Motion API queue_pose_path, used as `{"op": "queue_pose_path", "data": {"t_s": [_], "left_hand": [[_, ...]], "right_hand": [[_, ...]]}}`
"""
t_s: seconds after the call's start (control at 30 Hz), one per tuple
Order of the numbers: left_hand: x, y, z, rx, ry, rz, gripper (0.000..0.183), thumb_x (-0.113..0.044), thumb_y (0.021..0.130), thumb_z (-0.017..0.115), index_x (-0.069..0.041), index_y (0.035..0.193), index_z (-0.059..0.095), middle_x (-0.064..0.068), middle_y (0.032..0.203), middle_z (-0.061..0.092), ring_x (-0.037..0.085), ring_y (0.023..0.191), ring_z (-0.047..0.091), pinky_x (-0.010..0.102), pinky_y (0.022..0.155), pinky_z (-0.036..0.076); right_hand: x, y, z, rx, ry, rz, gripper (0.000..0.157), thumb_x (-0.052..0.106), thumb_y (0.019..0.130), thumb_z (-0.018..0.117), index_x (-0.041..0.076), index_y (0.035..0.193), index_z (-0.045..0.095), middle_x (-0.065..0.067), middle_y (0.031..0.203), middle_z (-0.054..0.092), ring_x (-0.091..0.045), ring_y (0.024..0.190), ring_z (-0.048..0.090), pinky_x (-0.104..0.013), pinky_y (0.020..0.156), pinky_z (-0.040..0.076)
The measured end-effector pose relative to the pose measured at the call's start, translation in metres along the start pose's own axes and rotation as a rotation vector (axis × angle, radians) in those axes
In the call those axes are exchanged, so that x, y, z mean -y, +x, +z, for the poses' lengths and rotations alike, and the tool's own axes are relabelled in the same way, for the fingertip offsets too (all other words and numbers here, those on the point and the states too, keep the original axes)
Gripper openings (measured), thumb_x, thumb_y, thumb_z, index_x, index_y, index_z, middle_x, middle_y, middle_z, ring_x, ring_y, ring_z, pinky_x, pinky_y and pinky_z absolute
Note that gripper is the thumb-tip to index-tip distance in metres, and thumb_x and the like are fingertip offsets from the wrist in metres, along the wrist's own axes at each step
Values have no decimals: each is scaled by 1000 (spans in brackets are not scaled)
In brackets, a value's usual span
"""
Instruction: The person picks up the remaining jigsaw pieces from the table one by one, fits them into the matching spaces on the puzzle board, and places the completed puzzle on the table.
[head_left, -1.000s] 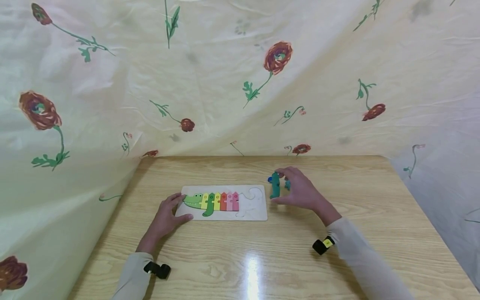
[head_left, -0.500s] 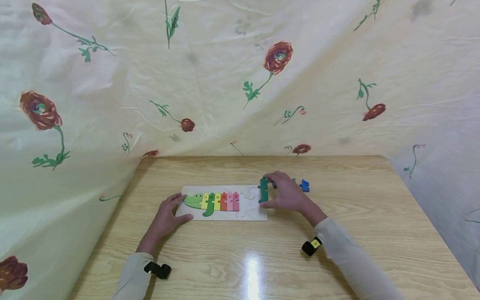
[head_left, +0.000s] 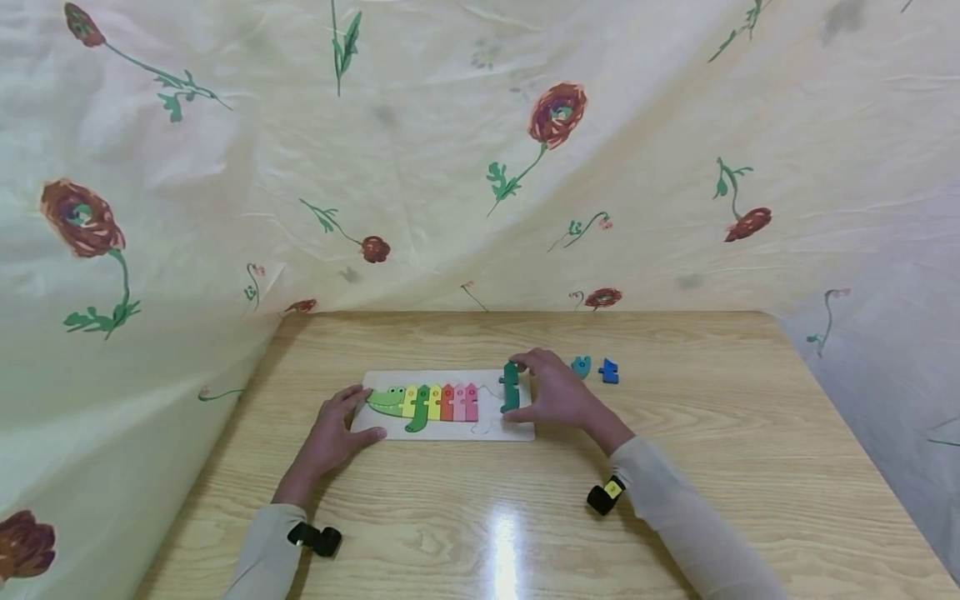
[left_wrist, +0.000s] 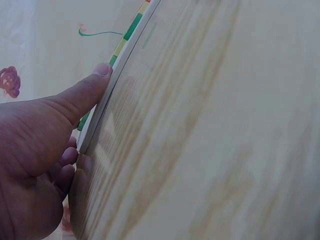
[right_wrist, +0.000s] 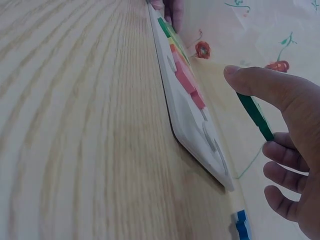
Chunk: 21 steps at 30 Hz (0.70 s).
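Observation:
A white puzzle board (head_left: pixel 450 432) lies on the table, with a green crocodile head and a row of yellow, green, red and pink pieces set in its left part. My left hand (head_left: pixel 332 435) grips the board's left end, thumb along the near edge; in the left wrist view the thumb (left_wrist: pixel 85 95) presses that edge. Over the board's right part my right hand (head_left: pixel 561 392) pinches a dark green puzzle piece (head_left: pixel 511 387) upright between thumb and fingers. In the right wrist view this green piece (right_wrist: pixel 255 116) is held above the board, apart from it.
A teal puzzle piece (head_left: pixel 582 366) and a blue puzzle piece (head_left: pixel 610 372) lie on the wooden table (head_left: pixel 420 517) beyond the right hand. A flowered cloth (head_left: pixel 450 167) hangs behind the table and along its sides.
My right hand has carried the dark green puzzle piece leftward, from beside the board to over its right part. The teal and blue pieces have come into sight. My left hand has stayed put.

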<state>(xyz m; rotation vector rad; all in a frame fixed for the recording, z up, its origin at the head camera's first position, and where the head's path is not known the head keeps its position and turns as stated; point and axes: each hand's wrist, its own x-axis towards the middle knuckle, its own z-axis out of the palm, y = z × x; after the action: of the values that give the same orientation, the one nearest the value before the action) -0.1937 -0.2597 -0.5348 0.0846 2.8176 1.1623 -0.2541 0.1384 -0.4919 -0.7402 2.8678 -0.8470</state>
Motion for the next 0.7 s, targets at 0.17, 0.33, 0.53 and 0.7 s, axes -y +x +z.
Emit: {"op": "queue_pose_path", "data": {"t_s": [0.17,0.33,0.53,0.7], "left_hand": [[0,0,0,2,-4,-4,86,-34,85,85,-4,154,43,20,163,30,44,148,26,60,119,28],[0,1,-1,3,-4,-8,86,-35,85,84,-5,154,43,20,163,30,44,149,25,61,119,28],[1,1,0,1,-4,-10,86,-35,85,85,-5,154,43,20,163,30,44,149,25,60,119,28],[-1,0,0,1,-7,-15,86,-34,84,85,-5,154,44,20,163,30,45,149,25,60,119,29]], "right_hand": [[3,4,7,1,-7,-3,95,57,67,91,13,143,56,-2,123,61,-24,119,54,-49,101,50],[7,7,15,12,5,-15,95,58,67,91,13,143,56,-2,123,61,-23,118,54,-47,103,50],[10,9,24,26,5,-26,93,59,68,90,12,142,57,0,121,61,-22,117,54,-46,103,50],[14,10,27,38,-3,-31,93,59,69,89,11,142,57,0,121,62,-23,119,53,-47,106,49]]}}
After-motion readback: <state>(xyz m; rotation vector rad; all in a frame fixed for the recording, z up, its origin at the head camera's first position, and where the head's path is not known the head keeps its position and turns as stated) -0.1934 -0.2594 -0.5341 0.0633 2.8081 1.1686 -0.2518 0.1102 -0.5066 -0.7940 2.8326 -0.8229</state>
